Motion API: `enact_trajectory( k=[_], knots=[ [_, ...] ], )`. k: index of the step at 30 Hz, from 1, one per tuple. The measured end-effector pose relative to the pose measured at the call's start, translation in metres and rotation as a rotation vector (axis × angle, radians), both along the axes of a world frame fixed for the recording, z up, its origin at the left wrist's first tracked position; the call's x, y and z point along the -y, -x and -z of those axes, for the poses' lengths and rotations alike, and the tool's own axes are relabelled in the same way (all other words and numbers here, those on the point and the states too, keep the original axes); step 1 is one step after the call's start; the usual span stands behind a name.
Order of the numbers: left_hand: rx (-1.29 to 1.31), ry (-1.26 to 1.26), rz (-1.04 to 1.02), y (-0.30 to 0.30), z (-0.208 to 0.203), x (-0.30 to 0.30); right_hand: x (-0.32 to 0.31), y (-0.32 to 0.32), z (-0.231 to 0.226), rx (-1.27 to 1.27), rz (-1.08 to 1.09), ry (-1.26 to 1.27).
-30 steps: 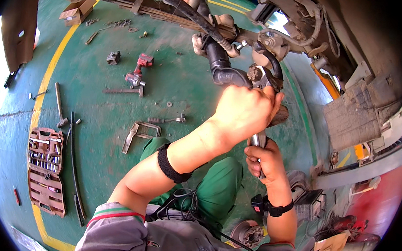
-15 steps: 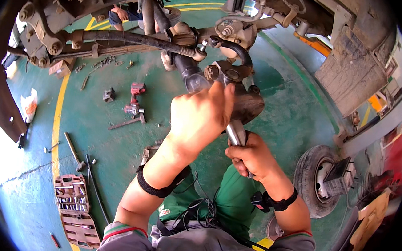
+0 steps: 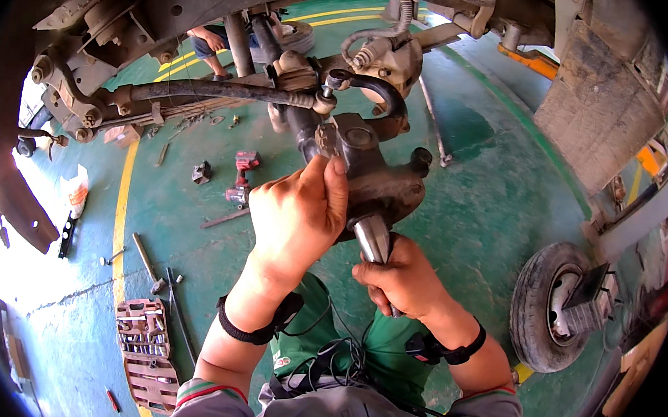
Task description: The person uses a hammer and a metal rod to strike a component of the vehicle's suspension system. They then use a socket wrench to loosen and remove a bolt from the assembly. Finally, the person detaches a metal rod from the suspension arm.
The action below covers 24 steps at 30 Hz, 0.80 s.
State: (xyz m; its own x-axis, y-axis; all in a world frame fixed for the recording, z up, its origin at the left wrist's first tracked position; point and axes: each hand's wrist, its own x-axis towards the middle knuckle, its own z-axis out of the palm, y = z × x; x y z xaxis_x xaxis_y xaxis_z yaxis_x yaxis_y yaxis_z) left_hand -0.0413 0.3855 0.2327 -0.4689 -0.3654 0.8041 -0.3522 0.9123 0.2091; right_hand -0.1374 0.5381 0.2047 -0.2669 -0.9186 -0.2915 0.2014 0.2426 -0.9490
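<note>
My left hand (image 3: 298, 217) is raised against a greasy dark steering knuckle (image 3: 380, 177) under a vehicle, its fingers closed on the knuckle's left side. My right hand (image 3: 399, 280) sits just below, wrapped around a shiny metal bar (image 3: 371, 239) that points up into the knuckle. A black rod (image 3: 217, 93) runs left from the knuckle to the frame. What the left fingers pinch is hidden.
A red power tool (image 3: 242, 174), a long bar (image 3: 145, 260) and an open socket set (image 3: 143, 342) lie on the green floor to the left. A loose wheel (image 3: 550, 304) lies at right. Another person's legs (image 3: 209, 46) show far behind the axle.
The view has tilted up, so the underside of the vehicle fills more of the picture. Both hands keep their places on the knuckle and the bar.
</note>
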Motion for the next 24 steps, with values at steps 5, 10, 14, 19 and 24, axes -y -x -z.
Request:
enact_trajectory(
  k=[5,10,14,19,24],
  knots=[
    [-0.008,-0.004,0.003,0.002,0.000,-0.002,-0.002,0.004,0.004,0.005,-0.034,0.029],
    [-0.006,0.008,-0.018,0.003,0.000,-0.003,-0.001,0.004,0.001,0.042,-0.044,0.040],
    [-0.030,0.042,-0.018,0.003,0.002,-0.002,-0.003,0.001,0.002,0.031,-0.008,0.035],
    [-0.029,-0.018,-0.017,-0.001,0.000,-0.006,-0.002,-0.001,0.007,0.043,0.007,0.005],
    [0.077,-0.194,0.010,-0.013,-0.006,-0.008,0.001,-0.006,0.009,0.087,0.062,0.017]
  ],
)
